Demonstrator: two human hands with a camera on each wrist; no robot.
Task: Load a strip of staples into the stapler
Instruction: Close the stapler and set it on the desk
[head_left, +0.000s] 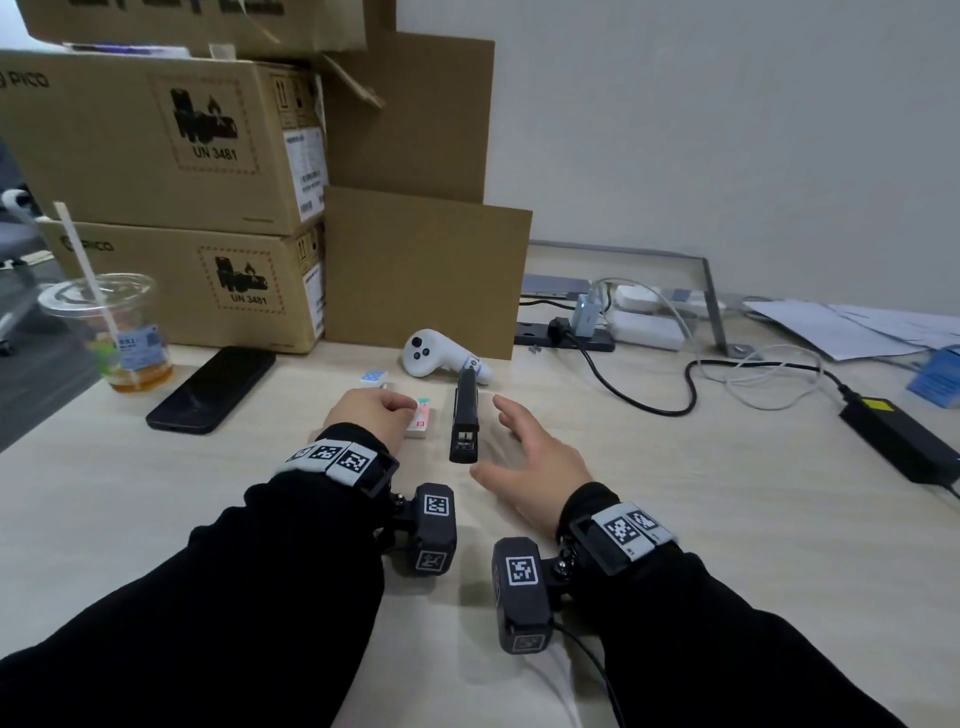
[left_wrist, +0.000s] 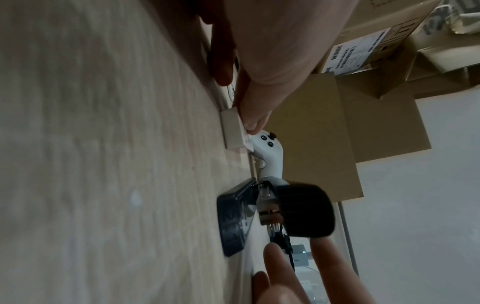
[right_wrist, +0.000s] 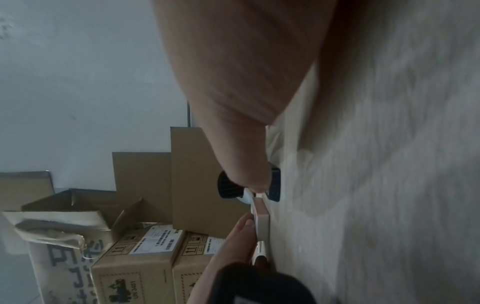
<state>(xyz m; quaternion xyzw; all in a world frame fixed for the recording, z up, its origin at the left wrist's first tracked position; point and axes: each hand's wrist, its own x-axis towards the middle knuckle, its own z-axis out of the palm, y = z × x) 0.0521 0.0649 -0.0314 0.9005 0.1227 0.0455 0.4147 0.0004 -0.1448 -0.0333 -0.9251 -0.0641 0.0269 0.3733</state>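
A black stapler (head_left: 464, 421) lies lengthwise on the pale wooden desk, its rear end toward me. In the left wrist view the stapler (left_wrist: 306, 209) shows its metal magazine between the top and the base. Just left of it sits a small pink-and-white staple box (head_left: 420, 420). My left hand (head_left: 402, 410) curls over this box and holds it down on the desk, with the thumb on the box (left_wrist: 233, 131). My right hand (head_left: 501, 434) hovers to the right of the stapler, fingers spread, holding nothing. The staples themselves are hidden from view.
A white controller (head_left: 441, 358) and a small blue-dotted box (head_left: 375, 378) lie just beyond the stapler. A phone (head_left: 213, 389) and a drink cup (head_left: 114, 332) are on the left, with cardboard boxes (head_left: 171, 208) behind. A power strip with cables (head_left: 571, 332), an adapter (head_left: 898, 441) and papers (head_left: 857, 327) are on the right.
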